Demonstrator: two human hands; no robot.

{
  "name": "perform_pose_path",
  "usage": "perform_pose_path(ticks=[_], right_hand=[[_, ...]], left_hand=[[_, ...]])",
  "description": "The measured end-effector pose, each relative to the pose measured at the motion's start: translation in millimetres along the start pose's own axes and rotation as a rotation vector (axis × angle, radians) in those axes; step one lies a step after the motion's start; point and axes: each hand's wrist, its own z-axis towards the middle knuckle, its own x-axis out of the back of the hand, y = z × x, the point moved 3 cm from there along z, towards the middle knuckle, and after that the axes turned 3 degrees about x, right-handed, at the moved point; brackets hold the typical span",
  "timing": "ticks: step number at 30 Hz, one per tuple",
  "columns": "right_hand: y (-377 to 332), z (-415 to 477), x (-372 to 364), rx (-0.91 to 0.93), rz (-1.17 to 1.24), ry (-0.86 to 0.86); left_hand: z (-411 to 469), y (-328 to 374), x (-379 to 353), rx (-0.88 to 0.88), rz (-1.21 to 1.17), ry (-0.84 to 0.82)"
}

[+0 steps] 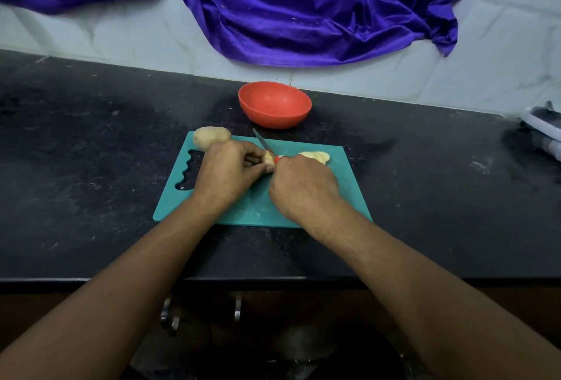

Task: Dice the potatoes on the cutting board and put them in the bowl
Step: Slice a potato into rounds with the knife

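here, knife (263, 143) in right hand (303, 188), at potato (269, 160)

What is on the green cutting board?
A whole potato on the left, cut slices, and a knife gripped by the right hand. It and the left hand cover most of the piece being cut.

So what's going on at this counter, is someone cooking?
A person is slicing on a teal plastic cutting board. Their left hand holds a pale potato piece while the right hand grips a small red-handled knife. Cut slices lie to the right, a whole unpeeled potato sits at the board's far left corner, and the red round bowl behind looks empty.
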Motion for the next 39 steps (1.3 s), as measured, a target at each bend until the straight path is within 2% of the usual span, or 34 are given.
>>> perform_pose_path(ticks=[20, 27, 33, 39], right_hand=[[2, -1, -12, 0.011, -0.032, -0.098], [12, -11, -17, 0.016, -0.057, -0.078], [28, -13, -20, -0.049, 0.097, -0.109], [25, -23, -18, 0.022, -0.042, -0.094]], left_hand=[[-1, 3, 1, 0.010, -0.005, 0.000], [1, -1, -1, 0.023, -0.016, 0.005], [2, -3, -2, 0.016, -0.014, 0.003], [1, -2, -1, 0.018, -0.003, -0.002]])
